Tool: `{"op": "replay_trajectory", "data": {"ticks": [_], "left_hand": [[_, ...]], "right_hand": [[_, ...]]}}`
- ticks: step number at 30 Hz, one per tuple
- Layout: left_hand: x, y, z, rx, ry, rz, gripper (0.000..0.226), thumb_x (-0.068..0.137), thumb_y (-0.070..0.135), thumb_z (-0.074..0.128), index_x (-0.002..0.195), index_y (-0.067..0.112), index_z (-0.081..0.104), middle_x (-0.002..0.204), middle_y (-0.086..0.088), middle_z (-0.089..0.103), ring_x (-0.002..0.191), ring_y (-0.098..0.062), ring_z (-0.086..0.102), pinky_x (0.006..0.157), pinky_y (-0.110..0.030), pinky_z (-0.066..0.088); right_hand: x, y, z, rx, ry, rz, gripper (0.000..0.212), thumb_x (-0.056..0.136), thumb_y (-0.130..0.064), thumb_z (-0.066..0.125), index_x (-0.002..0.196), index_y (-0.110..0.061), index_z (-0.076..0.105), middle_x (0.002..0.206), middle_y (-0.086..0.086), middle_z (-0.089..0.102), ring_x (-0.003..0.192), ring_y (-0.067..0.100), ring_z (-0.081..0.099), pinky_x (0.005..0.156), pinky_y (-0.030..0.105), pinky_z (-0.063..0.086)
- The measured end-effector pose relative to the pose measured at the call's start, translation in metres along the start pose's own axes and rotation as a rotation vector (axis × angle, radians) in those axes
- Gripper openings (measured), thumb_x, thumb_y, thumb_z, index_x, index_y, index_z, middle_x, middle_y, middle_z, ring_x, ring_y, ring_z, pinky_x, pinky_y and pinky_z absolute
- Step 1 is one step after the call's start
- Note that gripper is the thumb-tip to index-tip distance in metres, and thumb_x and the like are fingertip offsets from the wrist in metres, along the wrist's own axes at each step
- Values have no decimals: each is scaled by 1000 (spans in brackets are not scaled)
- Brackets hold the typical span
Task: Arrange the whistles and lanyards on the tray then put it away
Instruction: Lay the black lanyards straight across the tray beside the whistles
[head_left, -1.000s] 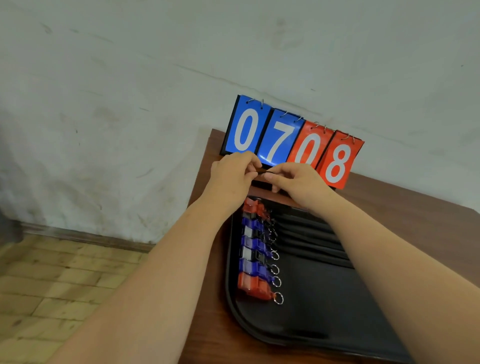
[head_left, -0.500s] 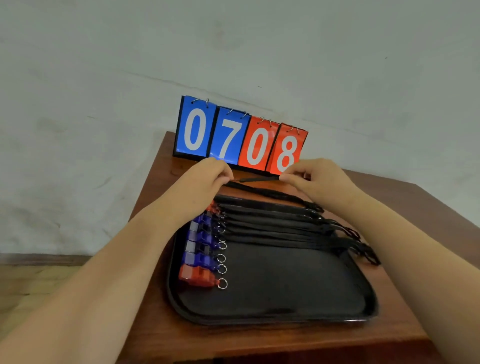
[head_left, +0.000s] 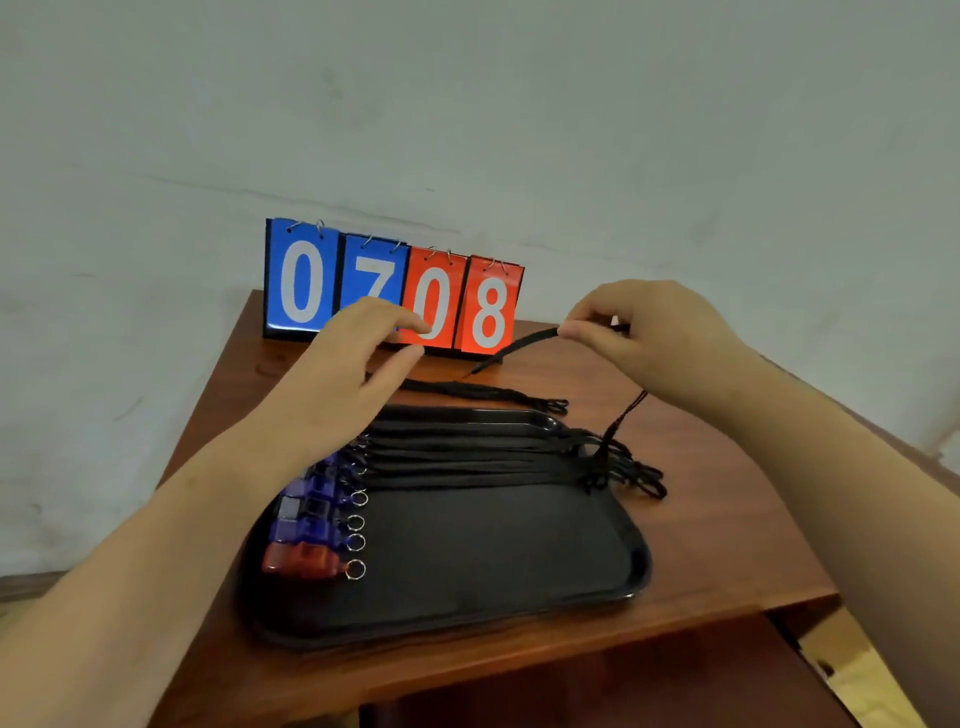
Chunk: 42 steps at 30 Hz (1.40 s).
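Observation:
A black tray lies on the wooden table. Along its left side sits a column of several blue and red whistles with metal rings. Several black lanyards stretch across the tray's far half, their thin loop ends bunched over the right rim. One more lanyard lies on the table just beyond the tray. My right hand pinches a black lanyard lifted above the table, its thin cord hanging down below the hand. My left hand hovers over the tray's far left, fingers loose, holding nothing.
A flip scoreboard reading 0708 stands at the table's far edge against the white wall. The table's front edge runs close below the tray. A cardboard box shows at the lower right, under the table.
My left hand has let go of the lanyard. My right hand has lifted it up and to the right. The camera view has shifted, showing more of the tray.

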<state>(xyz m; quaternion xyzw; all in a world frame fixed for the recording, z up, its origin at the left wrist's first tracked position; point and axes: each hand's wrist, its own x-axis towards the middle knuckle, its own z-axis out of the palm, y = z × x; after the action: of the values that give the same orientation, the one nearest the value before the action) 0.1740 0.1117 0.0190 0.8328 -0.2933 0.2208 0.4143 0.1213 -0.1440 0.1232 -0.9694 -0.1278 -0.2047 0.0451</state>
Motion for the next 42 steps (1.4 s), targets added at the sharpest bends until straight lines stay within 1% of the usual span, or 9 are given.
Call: {"op": "replay_trajectory", "data": {"ticks": [6,10,13,18,22,31,36,39,42], "left_hand": [[-4,85,-12,-112,-81,59,48,87,46,62,131,35,49,118,23,57,112,10,51,88,-1,38],[-15,113,-11,-91,-104,81,40,90,40,62,127,36,46,110,25,55,111,14,47,87,4,35],[-27,121,-15,-94,-38,84,25,95,31,58,119,29,55,100,15,61,100,2,56,86,-8,45],[-50,122,-23,-121,-21,33,13,96,26,57,108,29,62,97,16,64,96,3,61,83,-8,48],[-61,130,-12,-251,-132,-24,37,88,44,59,123,35,51,116,19,60,109,3,59,89,-15,51],[-78,115,-8,-246,-100,-40,11,96,23,55,102,31,60,87,15,66,83,-4,65,75,-10,50],[-84,87,-18,-94,-131,-82,10,94,29,56,92,37,60,93,19,66,87,-9,65,76,-18,54],[-84,70,-20,61,-167,-72,18,93,27,61,90,45,58,92,21,65,94,-3,62,75,-16,52],[-84,55,-21,154,-176,-82,18,93,22,63,95,39,60,98,21,63,94,2,59,77,-10,44]], "right_hand": [[-23,-26,-48,60,36,-11,25,96,-46,53,95,-29,72,69,-15,56,65,-2,51,57,15,31],[-40,-38,-59,235,34,-17,24,94,-47,56,86,-31,72,59,-20,55,58,-1,47,55,22,33],[-54,-41,-61,309,12,-16,22,94,-45,58,83,-31,71,58,-9,53,54,5,43,57,25,38],[-74,-39,-56,437,-51,19,23,93,-45,59,77,-33,69,58,-1,54,51,6,43,52,14,39],[-86,-42,-49,526,-120,44,23,95,-41,58,77,-31,69,52,-7,54,43,1,43,50,10,40],[-101,-35,-29,579,-210,67,37,96,-40,57,78,-11,72,53,-10,60,49,-2,53,63,6,40],[-106,-11,-9,575,-332,112,47,96,-41,58,75,-1,69,61,-23,66,69,29,66,85,38,55],[-105,0,5,553,-348,120,45,97,-35,58,69,-2,68,63,-28,66,79,-3,68,91,28,48],[-104,12,22,514,-362,138,37,96,-39,58,71,-16,72,66,-19,68,58,-4,55,68,12,42]]}}
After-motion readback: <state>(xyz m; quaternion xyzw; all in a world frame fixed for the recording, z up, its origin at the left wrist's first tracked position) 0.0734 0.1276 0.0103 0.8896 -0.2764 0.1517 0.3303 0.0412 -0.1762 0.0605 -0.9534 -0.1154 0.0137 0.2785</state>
